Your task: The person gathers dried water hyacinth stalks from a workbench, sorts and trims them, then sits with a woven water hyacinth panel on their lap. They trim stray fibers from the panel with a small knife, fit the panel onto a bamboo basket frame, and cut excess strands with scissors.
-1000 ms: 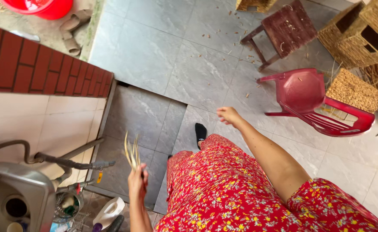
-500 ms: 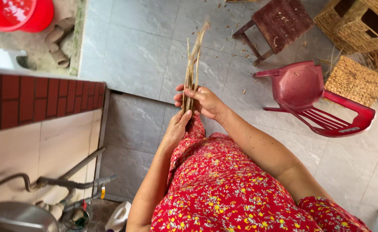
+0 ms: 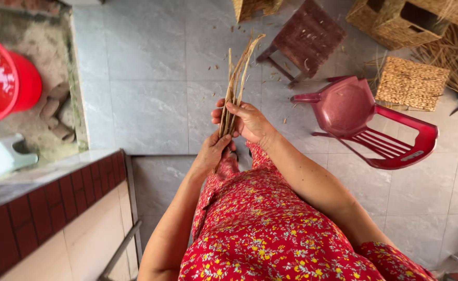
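1. Her left hand point(image 3: 214, 151) grips the bottom of a bundle of dried reed strips point(image 3: 236, 78).
2. Her right hand point(image 3: 247, 120) pinches the strips just above it.
3. A red plastic chair point(image 3: 374, 122) stands beyond her right hand.

I see my right hand point(image 3: 247, 122) just above my left hand point(image 3: 214, 152), both around a bundle of strips point(image 3: 235, 83) standing over the floor point(image 3: 151, 104). Right of them stands a plastic chair point(image 3: 367, 122); beyond it a stool point(image 3: 308, 39). Baskets point(image 3: 403, 21) fill the floor's far right corner. A bucket point(image 3: 5, 78) sits at the left edge, behind the wall point(image 3: 41, 208).
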Available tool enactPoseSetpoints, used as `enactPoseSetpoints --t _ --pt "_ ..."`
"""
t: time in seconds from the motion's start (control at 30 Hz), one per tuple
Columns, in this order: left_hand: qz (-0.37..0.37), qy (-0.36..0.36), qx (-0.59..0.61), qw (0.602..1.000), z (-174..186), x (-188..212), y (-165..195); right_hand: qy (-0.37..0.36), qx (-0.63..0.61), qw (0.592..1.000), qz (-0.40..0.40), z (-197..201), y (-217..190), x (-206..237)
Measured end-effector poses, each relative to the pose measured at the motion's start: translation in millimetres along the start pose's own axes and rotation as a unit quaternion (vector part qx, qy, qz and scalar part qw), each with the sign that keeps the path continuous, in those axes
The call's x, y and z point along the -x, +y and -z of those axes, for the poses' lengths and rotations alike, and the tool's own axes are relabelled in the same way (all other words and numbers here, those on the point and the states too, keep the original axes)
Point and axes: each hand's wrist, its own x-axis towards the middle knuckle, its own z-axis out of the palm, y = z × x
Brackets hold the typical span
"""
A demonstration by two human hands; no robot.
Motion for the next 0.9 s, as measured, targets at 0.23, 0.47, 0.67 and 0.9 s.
enactPoseSetpoints --t 0.23,0.47,0.67,0.9 --pt "0.009 -0.002 -0.025 1.0 -10 -82 21 0.016 -0.048 0.998 0.037 39 -59 -43" --pt "0.011 0.041 -0.105 0.994 -40 -153 63 0.007 -0.053 0.997 0.05 89 -142 -79" --pt "-0.124 0.094 -0.27 0.95 -38 -185 103 0.067 -0.068 0.994 0.047 111 -216 -110" --pt "0.067 0.252 -0.543 0.798 29 -186 126 0.355 0.269 0.888 0.111 212 -321 -102"
